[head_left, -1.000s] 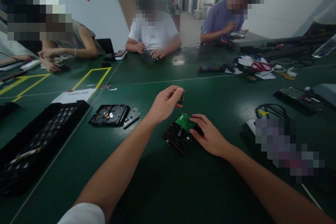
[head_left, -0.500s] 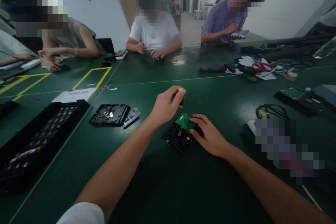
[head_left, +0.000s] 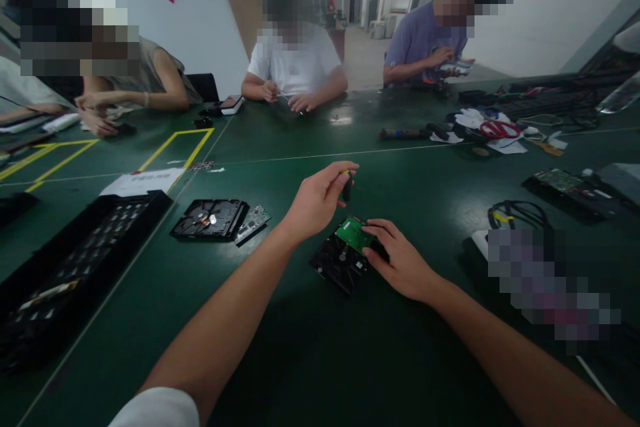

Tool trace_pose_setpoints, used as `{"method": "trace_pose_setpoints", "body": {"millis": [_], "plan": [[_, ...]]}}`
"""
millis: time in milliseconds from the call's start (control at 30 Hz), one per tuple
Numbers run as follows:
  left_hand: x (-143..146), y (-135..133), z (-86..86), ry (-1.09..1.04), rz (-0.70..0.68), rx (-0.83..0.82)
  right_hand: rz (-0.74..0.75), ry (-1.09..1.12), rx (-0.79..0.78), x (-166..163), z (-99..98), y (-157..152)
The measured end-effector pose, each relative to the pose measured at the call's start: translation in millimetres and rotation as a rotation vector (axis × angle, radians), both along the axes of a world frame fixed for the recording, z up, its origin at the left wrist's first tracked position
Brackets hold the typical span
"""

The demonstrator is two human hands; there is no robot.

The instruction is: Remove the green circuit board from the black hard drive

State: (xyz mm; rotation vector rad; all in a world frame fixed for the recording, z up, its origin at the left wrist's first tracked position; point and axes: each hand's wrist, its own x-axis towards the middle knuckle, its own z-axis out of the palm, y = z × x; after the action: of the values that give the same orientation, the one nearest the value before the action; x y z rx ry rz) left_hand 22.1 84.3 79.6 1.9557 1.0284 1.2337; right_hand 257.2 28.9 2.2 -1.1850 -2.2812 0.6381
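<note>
A black hard drive (head_left: 338, 261) with a green circuit board (head_left: 354, 235) on top lies on the green table (head_left: 310, 347) in front of me. My right hand (head_left: 403, 263) rests on the drive's right side, fingers pressed on the board's edge. Just above the drive, my left hand (head_left: 316, 200) pinches the yellow-capped top of a small dark screwdriver (head_left: 346, 187), which stands upright over the drive.
Another opened hard drive (head_left: 209, 218) and a loose circuit board (head_left: 252, 221) lie to the left, beside a black tray (head_left: 70, 267). Cables (head_left: 515, 212), scissors (head_left: 496, 128) and more boards sit at the right. Three other people sit working across the table.
My left hand has shifted its fingers on the screwdriver's top, thumb and forefinger now extended further right. My right hand and the drive have stayed put.
</note>
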Motion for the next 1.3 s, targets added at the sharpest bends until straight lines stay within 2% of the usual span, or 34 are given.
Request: {"method": "trace_pose_setpoints", "body": {"millis": [333, 400, 567, 667, 900, 1000, 1167, 1233, 1300], "plan": [[5.2, -7.4, 10.9, 0.182, 0.254, 0.199, 0.006, 0.013, -0.018, -0.8, 2.6, -1.5], [5.0, -7.1, 10.7, 0.166, 0.238, 0.175, 0.004, 0.013, -0.02, -0.4, 3.0, -1.4], [2.1, -2.4, 3.5, 0.033, 0.103, 0.012, 0.003, 0.009, -0.022, -0.3, 2.2, -0.6], [-0.2, 0.5, 0.4, -0.026, 0.032, -0.031, 0.005, 0.006, -0.012, -0.5, 1.2, -0.1], [-1.8, -0.3, 7.0, -0.171, -0.202, -0.124, 0.012, 0.008, -0.001, 0.0, 0.3, 0.2], [-1.7, -0.9, 7.4, -0.154, -0.159, -0.097, 0.014, 0.013, 0.008, -0.2, 0.2, 0.1], [-0.2, -2.5, 4.6, -0.059, 0.079, 0.013, 0.02, 0.023, 0.007, -0.2, 1.0, -0.1], [1.8, -3.4, 3.9, -0.056, 0.088, 0.022, 0.017, 0.019, 0.004, -0.6, 2.0, -0.3], [4.3, -4.2, 3.6, -0.095, 0.036, 0.0, 0.013, 0.007, 0.002, -1.3, 3.1, -0.6]]}}
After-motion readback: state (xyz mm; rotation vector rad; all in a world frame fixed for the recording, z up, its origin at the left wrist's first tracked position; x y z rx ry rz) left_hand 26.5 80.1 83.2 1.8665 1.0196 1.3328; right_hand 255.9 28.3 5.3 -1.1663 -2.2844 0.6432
